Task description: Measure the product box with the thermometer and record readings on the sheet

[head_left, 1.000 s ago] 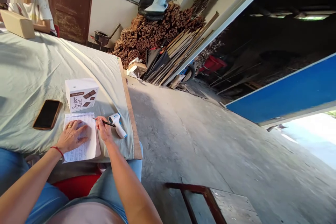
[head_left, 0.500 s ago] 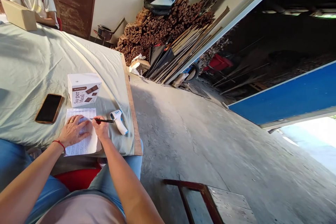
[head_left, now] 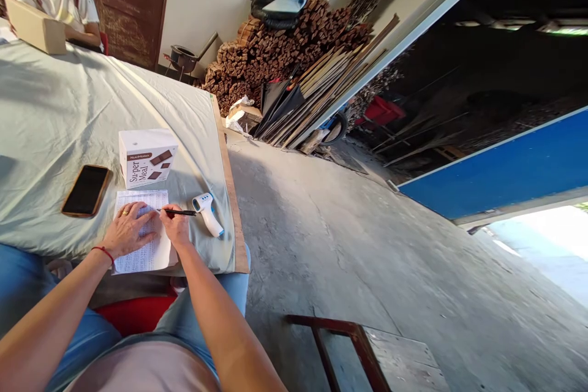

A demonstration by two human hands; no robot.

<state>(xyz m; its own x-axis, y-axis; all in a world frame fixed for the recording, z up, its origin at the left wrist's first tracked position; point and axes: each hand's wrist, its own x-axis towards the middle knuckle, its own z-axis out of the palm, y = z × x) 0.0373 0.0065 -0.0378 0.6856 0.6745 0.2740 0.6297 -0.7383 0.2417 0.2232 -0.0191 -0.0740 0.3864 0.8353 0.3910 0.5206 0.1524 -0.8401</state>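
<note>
On the cloth-covered counter (head_left: pixel 68 104) we are mid-entry: our left hand (head_left: pixel 126 229) lies flat pinning the sheet (head_left: pixel 142 251), our right hand (head_left: pixel 176 226) pinches the pen (head_left: pixel 179 212) at its edge, beside the thermometer (head_left: pixel 209 213); next stroke needs a steady sheet.

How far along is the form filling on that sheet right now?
Done: the paper sheet already looks densely covered with writing, though it is too small to read. In hand: the left hand lies flat on the sheet, while the right hand holds the pen with its tip at the sheet's upper part. Left: I cannot tell how many lines remain. The thermometer lies untouched beside the right hand.
</note>
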